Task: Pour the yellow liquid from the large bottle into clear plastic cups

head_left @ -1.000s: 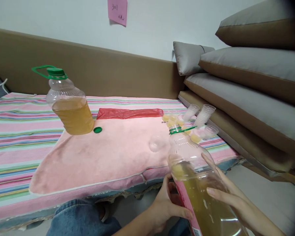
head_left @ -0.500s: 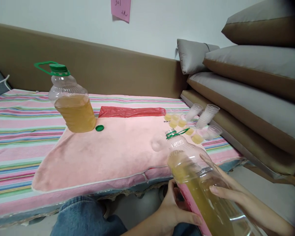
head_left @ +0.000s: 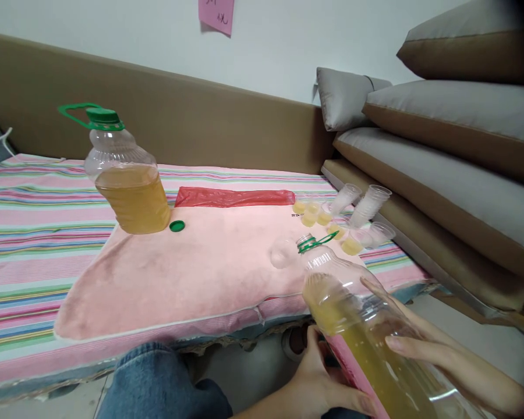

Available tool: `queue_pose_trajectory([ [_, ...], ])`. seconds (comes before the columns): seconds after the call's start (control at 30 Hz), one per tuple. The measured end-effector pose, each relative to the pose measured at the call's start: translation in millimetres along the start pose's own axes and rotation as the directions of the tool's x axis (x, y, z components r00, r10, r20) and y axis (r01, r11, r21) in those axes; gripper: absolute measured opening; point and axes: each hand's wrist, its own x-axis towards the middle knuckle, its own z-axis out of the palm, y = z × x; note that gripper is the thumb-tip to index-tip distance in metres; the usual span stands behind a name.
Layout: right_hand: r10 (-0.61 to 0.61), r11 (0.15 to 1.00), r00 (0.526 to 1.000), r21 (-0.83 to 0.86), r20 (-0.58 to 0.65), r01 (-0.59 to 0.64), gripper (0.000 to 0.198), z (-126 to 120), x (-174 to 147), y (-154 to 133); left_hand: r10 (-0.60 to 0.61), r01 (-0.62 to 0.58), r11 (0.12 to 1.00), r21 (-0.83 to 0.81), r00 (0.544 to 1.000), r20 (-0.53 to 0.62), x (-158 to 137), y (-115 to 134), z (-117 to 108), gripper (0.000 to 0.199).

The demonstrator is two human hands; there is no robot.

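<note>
A large clear plastic bottle [head_left: 367, 331] of yellow liquid, uncapped, tilts with its neck toward the bed. My left hand [head_left: 321, 384] grips its lower left side at the pink label. Against the opposite side lies my right hand [head_left: 423, 343], so both hands hold it between them. Around the neck is a green ring with a loop handle. Just left of the neck, a clear plastic cup [head_left: 282, 253] is on the pink cloth [head_left: 192, 267]. Beyond the bottle are several small cups holding yellow liquid [head_left: 308, 219]. The bottle's base runs out of view.
A second bottle [head_left: 133, 195], green-capped and partly full, stands at left beside a loose green cap [head_left: 177, 226]. A red plastic bag [head_left: 236, 198] lies at the back. Stacked clear cups [head_left: 369, 206] stand near the piled grey-brown cushions [head_left: 445, 157] on the right.
The tilted bottle has shifted slightly right and down, with both my hands moving along with it. The cups, cap and other bottle keep their places.
</note>
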Motion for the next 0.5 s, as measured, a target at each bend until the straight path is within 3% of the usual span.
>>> queue_pose_trajectory([
  [0.27, 0.063, 0.998, 0.998, 0.022, 0.014, -0.063, 0.094, -2.9, 0.4, 0.3, -0.003, 0.003, 1.000, -0.024, 1.000, 0.022, 1.9, -3.4, 4.8, 0.105],
  [0.5, 0.025, 0.999, 1.000, -0.046, 0.003, -0.025, 0.086, -6.5, 7.2, 1.5, -0.017, 0.017, 0.998, -0.063, 1.000, -0.003, 1.4, 3.6, 6.9, 0.106],
])
